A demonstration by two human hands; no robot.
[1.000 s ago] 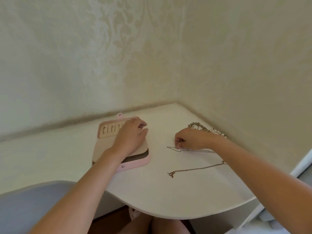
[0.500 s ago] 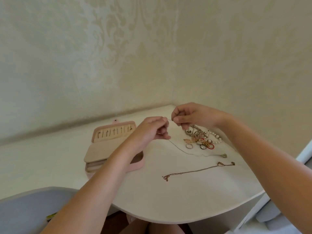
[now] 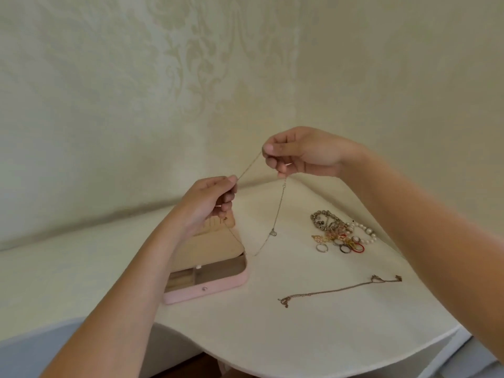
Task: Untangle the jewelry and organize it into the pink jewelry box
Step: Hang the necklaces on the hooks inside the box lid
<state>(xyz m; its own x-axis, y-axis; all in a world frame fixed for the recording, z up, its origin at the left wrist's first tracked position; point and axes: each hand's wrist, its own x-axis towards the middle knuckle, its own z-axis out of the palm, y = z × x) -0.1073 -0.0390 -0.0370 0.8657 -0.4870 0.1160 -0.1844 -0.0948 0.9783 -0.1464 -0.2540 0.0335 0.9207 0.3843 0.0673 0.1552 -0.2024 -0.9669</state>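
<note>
A thin silver necklace (image 3: 278, 211) with a small pendant hangs in the air between both hands. My left hand (image 3: 210, 201) pinches one part of the chain above the pink jewelry box (image 3: 218, 286). Higher and to the right, my right hand (image 3: 302, 152) pinches another part. The chain's loop dips down to the box's right edge. The box lies open on the white table (image 3: 313, 331), its beige flap partly hidden behind my left arm. A tangled pile of jewelry (image 3: 342, 233) with beads, pearls and rings lies to the right. A gold chain (image 3: 341, 289) lies stretched out nearer to me.
The table fits into a corner between two patterned cream walls. Its curved front edge runs below the gold chain. A grey surface (image 3: 24, 350) shows at the lower left.
Both hands have risen off the table with the silver necklace, which now hangs between them. My left hand left the box a second ago and took hold of the chain.
</note>
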